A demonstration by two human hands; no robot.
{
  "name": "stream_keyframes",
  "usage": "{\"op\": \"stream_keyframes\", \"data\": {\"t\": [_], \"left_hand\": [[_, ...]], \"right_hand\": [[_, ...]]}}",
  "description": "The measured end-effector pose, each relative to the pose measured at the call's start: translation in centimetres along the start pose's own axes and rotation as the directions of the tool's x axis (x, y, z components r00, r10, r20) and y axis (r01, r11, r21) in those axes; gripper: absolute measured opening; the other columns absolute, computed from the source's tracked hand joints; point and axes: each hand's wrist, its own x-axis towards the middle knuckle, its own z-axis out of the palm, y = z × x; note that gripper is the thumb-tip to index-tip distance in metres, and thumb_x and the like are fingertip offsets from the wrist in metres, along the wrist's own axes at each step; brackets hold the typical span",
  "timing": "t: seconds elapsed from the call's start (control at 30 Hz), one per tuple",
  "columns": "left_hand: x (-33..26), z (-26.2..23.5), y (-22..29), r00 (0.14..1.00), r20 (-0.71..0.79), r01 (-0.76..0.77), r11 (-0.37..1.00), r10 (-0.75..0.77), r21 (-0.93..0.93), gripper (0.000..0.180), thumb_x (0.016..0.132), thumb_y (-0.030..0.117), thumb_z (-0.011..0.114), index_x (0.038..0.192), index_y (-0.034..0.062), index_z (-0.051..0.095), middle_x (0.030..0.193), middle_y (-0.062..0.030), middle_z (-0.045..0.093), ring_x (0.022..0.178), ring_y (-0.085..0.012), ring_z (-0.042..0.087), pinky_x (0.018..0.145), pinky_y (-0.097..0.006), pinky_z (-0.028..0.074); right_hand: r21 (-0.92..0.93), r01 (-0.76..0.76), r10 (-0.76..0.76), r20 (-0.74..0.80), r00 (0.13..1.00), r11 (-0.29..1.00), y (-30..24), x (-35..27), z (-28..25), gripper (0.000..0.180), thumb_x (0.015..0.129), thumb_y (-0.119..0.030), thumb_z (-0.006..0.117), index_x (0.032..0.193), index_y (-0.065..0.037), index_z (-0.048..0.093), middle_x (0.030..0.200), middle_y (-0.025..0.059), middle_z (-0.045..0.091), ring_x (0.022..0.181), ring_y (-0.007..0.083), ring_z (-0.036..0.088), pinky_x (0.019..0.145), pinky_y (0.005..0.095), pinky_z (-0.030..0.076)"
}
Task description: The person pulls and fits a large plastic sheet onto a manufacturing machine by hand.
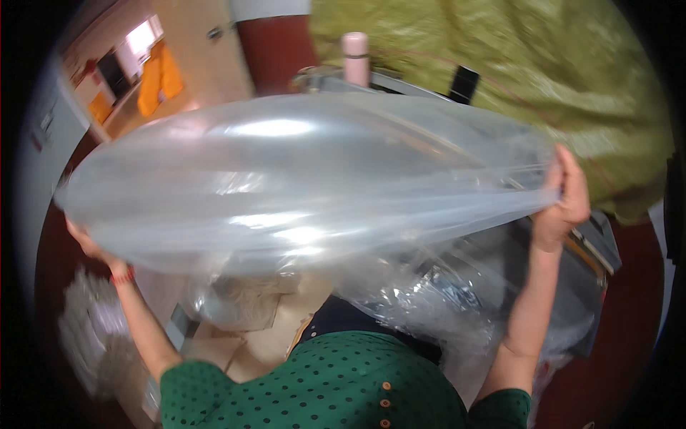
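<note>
— Clear plastic bag (300,171), puffed w/ air, stretched across at chest height betw. both hands, above the worktop (600,250).

— Grip?

— Right hand (564,204) closed, pinching the bunched end of the bag. Left hand (89,243) under the far left end, mostly hidden by film; can't tell its grip.

— Around it?

— More crumpled plastic (429,300) below, pink bottle (355,57) behind, olive-green sack (536,79) top right.

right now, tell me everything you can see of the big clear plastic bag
The clear plastic bag is thin, glossy film, puffed with air into a long rounded shape and held up level across the view. The right hand pinches its gathered, creased end; the left hand supports the far end from behind the film. Highlights streak its surface, and things behind show through it.
</note>
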Motion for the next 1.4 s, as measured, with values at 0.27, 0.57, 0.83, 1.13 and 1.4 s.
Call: {"op": "stream_keyframes", "data": {"t": [0.27, 0.57, 0.83, 1.13, 1.4], "left_hand": [[-24.5, -9.3, -12.0, -0.601, 0.565, -0.292, 0.813, -0.566, 0.503, 0.055, 0.062, 0.037, 0.071, 0.109, 0.0127, 0.058, 0.112, -0.0124, 0.056, 0.105, -0.0298, 0.051, 0.088, -0.037, 0.042], [-11.0, 17.0, 19.1, 0.160, 0.900, -0.051, 0.914, 0.405, -0.403, 0.051, 0.065, 0.002, 0.066, 0.112, 0.0030, 0.049, 0.114, -0.0145, 0.052, 0.108, -0.0315, 0.048, 0.089, -0.036, 0.040], [-20.7, 31.0, 34.7, -0.115, 0.381, -0.363, 0.318, 0.917, -0.876, 0.052, 0.070, 0.009, 0.065, 0.119, 0.0100, 0.047, 0.127, -0.0112, 0.042, 0.123, -0.0299, 0.033, 0.102, -0.047, 0.022], [-25.2, 32.0, 43.7, -0.013, 0.782, 0.841, 0.430, 0.623, -0.329, 0.026, 0.086, 0.025, 0.055, 0.064, 0.0124, 0.048, 0.053, 0.0058, 0.042, 0.042, -0.0030, 0.033, 0.037, -0.018, 0.025], [-25.3, 29.0, 46.3, -0.254, 0.889, 0.897, 0.436, 0.381, 0.070, 0.029, 0.085, 0.028, 0.056, 0.063, 0.0118, 0.047, 0.049, 0.0042, 0.042, 0.040, -0.0042, 0.032, 0.037, -0.019, 0.022]], "right_hand": [[-0.003, -0.092, 0.076, 0.591, 0.803, 0.996, 3.6, -10.2, -4.4, 0.023, 0.065, 0.004, 0.059, 0.086, -0.005, 0.061, 0.077, 0.0068, 0.056, 0.067, 0.0234, 0.058, 0.055, 0.0321, 0.047], [0.076, -0.410, 0.337, 0.446, 0.829, 0.909, 4.4, -12.7, -10.7, 0.025, 0.065, 0.012, 0.052, 0.084, -0.001, 0.061, 0.081, 0.0103, 0.058, 0.064, 0.0224, 0.057, 0.055, 0.0281, 0.046], [0.034, -0.475, 0.436, 0.345, 0.831, 0.879, 4.9, -13.4, -15.9, 0.020, 0.070, 0.011, 0.052, 0.084, 0.000, 0.061, 0.080, 0.0096, 0.059, 0.060, 0.0154, 0.056, 0.051, 0.0246, 0.043], [-0.230, -0.679, 0.671, 0.543, 0.505, 0.697, 6.3, -16.3, -21.3, 0.024, 0.070, -0.003, 0.062, 0.094, -0.004, 0.060, 0.097, 0.0077, 0.058, 0.085, 0.0249, 0.057, 0.073, 0.0322, 0.046], [-0.256, -0.470, 0.532, 0.297, 0.793, 0.845, 5.4, -11.8, -15.2, 0.070, 0.062, -0.019, 0.075, 0.122, -0.006, 0.041, 0.117, 0.0137, 0.049, 0.107, 0.0276, 0.049, 0.086, 0.0345, 0.042]]}}
